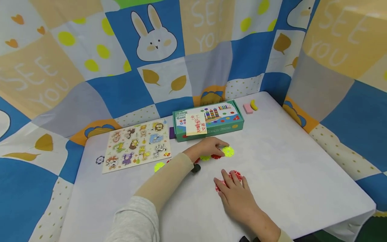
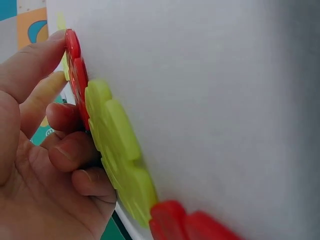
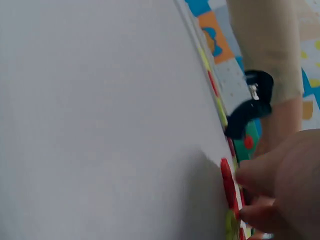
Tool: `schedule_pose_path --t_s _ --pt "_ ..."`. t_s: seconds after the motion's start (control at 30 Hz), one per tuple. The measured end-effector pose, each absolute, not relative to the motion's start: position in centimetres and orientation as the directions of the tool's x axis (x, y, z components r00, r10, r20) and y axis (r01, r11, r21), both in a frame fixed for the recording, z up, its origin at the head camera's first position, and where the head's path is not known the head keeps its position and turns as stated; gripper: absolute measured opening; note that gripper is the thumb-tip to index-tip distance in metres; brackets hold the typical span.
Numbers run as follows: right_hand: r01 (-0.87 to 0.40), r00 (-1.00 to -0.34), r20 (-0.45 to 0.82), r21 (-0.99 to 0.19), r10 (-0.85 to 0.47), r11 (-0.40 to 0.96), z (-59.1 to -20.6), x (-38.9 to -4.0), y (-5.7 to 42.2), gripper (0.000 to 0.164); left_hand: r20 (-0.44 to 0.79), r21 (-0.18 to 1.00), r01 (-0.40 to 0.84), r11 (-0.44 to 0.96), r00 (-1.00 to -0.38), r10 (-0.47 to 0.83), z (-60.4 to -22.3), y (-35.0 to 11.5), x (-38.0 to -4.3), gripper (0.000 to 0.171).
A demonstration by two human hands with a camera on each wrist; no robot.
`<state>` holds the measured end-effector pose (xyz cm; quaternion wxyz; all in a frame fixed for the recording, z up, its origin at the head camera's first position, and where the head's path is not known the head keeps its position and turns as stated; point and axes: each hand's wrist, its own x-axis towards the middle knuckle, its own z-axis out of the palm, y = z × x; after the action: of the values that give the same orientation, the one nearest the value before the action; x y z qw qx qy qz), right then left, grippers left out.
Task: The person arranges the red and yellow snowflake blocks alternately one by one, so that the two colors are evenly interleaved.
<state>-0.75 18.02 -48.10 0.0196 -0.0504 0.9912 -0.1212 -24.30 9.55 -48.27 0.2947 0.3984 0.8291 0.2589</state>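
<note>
A row of red and yellow-green flower-shaped plastic discs runs across the table, partly behind my left forearm. My left hand (image 1: 208,148) is at its right end, pinching a yellow-green disc (image 1: 228,151) between thumb and index finger, beside a red disc (image 1: 216,157). In the left wrist view the other fingers curl near a closer yellow-green disc (image 2: 120,150). Fingers spread, my right hand (image 1: 239,200) rests over red discs (image 1: 238,175) nearer the front. The right wrist view shows a red disc (image 3: 228,182) and a yellow-green one (image 3: 230,225) by its fingertips.
An animal picture board (image 1: 136,144) lies at the left. Behind the row is a green game box (image 1: 223,124) bearing a handwritten note (image 1: 196,123). A pink block (image 1: 248,108) and a yellow banana-shaped piece (image 1: 253,105) lie at the back right. Patterned cloth hangs behind.
</note>
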Motion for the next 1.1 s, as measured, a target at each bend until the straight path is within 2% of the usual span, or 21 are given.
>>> schedule_pose_path --t_s 0.13,0.2,0.3,0.43,0.6,0.77,0.9,1.1 --pt "-0.048 -0.988 0.154 -0.337 0.005 0.94 -47.8 -1.7 20.0 0.048 -0.29 0.654 0.507 0.562 -0.518 0.804 -48.1 9.4 -24.2 0.049" --pt "0.001 -0.978 0.195 -0.362 0.076 0.932 -47.6 -2.2 21.0 0.05 -0.289 0.655 0.507 0.56 -0.516 0.806 -48.2 9.5 -24.3 0.049" --pt "0.074 -0.984 0.123 -0.384 0.131 0.92 -47.4 -3.0 22.3 0.049 -0.284 0.67 0.5 0.549 -0.511 0.811 -48.4 9.6 -24.3 0.047" --pt "0.128 -0.992 -0.05 -0.429 0.117 0.894 -47.2 -3.9 23.3 0.042 -0.285 0.686 0.485 0.543 -0.507 0.813 -48.5 9.5 -24.3 0.046" --pt "0.169 -0.982 -0.167 -0.531 0.093 0.83 -46.7 -4.6 23.4 0.036 -0.284 0.687 0.483 0.542 -0.509 0.813 -48.3 9.4 -24.3 0.046" --pt "0.178 -0.979 -0.19 -0.663 0.067 0.727 -46.2 -5.0 23.3 0.034 -0.276 0.672 0.5 0.547 -0.517 0.811 -48.2 9.4 -24.2 0.045" --pt "0.187 -0.982 -0.157 -0.691 0.108 0.698 -45.8 -5.9 24.3 0.044 -0.273 0.655 0.519 0.549 -0.514 0.813 -48.3 9.6 -24.0 0.044" --pt "0.262 -0.965 -0.202 -0.748 0.167 0.609 -44.8 -8.7 27.2 0.049 -0.284 0.64 0.522 0.563 -0.521 0.805 -48.2 9.7 -23.8 0.044"
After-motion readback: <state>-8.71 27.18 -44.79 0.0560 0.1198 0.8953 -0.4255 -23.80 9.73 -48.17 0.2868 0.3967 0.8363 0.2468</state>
